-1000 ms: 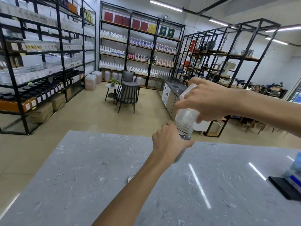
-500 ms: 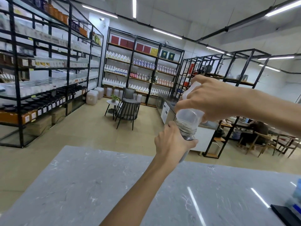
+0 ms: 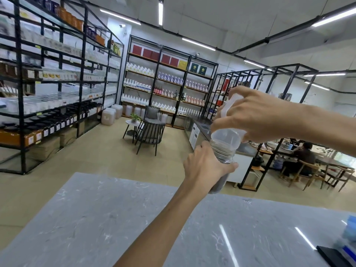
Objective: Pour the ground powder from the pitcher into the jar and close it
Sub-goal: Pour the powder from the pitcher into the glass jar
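Grey marble counter (image 3: pixel 96 218), left hand (image 3: pixel 202 168) gripping jar (image 3: pixel 221 162), right hand (image 3: pixel 256 116) tipping pitcher (image 3: pixel 227 135)

The left hand (image 3: pixel 204 166) reaches up from the lower middle on a bare, outstretched forearm, fingers curled in a closed grip. The right hand (image 3: pixel 256 114) comes in from the right edge, higher up, wrist bent downward, fingers wrapped in a closed grip.

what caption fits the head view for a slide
Right hand tips the pitcher over the jar held by left hand.
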The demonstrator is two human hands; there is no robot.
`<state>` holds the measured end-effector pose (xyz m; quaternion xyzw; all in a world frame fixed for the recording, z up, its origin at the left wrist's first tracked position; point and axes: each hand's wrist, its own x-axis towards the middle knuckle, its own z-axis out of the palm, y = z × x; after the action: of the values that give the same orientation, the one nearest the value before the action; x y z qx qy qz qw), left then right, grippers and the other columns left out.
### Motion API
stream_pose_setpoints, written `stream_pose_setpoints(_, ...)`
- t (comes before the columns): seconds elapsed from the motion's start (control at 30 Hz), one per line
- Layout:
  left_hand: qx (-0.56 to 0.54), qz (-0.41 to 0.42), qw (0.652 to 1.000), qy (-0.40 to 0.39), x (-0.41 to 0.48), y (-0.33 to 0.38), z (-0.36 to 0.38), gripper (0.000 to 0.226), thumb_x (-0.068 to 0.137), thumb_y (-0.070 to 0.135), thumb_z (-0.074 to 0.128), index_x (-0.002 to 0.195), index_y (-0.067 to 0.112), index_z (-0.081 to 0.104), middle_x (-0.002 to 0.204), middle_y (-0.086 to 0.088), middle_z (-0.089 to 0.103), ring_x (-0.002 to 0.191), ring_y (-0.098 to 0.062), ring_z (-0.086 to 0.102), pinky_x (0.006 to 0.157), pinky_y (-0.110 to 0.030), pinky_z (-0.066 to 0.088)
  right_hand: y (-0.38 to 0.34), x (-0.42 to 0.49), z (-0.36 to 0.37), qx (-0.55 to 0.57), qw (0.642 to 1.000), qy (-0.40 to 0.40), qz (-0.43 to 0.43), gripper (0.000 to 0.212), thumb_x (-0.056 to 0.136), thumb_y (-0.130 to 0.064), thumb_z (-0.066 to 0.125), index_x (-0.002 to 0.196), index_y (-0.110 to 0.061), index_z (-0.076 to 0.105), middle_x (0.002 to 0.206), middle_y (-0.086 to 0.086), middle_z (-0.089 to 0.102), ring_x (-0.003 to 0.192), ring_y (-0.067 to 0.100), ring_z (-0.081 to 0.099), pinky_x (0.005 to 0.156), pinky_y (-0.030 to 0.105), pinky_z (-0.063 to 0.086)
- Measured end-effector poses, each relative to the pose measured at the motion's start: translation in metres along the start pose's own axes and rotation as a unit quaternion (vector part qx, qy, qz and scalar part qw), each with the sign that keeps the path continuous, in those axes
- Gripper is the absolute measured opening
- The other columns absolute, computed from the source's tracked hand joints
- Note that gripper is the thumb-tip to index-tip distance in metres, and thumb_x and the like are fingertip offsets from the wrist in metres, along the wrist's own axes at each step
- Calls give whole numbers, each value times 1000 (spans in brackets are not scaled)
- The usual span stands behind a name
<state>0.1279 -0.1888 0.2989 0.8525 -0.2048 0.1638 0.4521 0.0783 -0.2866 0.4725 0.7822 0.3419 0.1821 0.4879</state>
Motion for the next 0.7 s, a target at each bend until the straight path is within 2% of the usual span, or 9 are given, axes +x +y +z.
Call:
stream_pose_setpoints(0.1,2,2,1000,-2,-2,-1,-2,82,65,72,75,122,17,53,116,0,66,106,-26,64,76,-38,43,-1,-1,-1,-4,999,-22,28,91,56,-44,90,132,-43,41,109,-13,74,101,12,71,115,47,15)
stream_pose_setpoints(0.2,10,3,1000,-9,-3,-2,-5,81,64,71,76,119,17,53,113,0,66,104,-26,64,73,-36,40,-2,-5,2,-3,999,-45,27,89,61,-46,86,134,-46,35,117,-16,71,107,10,68,116,46,9)
stream_pose_setpoints(0.37,14,7,1000,-21,-4,-5,-13,78,62,72,76,115,20,55,106,1,68,99,-26,64,69,-35,42,-6,-12,8,36,998,-19,48,86,65,-43,85,135,-48,35,124,-18,67,113,10,65,117,44,8)
stream_pose_setpoints(0.53,2,10,999,-47,-6,-13,-21,76,60,75,75,113,24,55,107,4,69,98,-23,64,70,-35,44,-11,-12,8,76,995,6,60,90,58,-37,89,134,-46,41,130,-17,64,116,13,64,119,45,6)
stream_pose_setpoints(0.6,11,13,998,-61,-8,-16,-23,77,59,75,75,113,24,55,108,3,69,97,-23,65,72,-35,47,-13,-13,8,69,997,3,43,89,59,-36,89,134,-45,42,133,-16,62,120,13,62,120,49,9)
stream_pose_setpoints(0.7,8,6,998,-69,-7,-18,-25,76,60,76,74,114,25,56,108,4,68,99,-23,64,77,-37,51,-10,-11,0,89,992,43,74,96,52,-31,94,134,-41,45,133,-10,63,123,18,61,118,52,15)
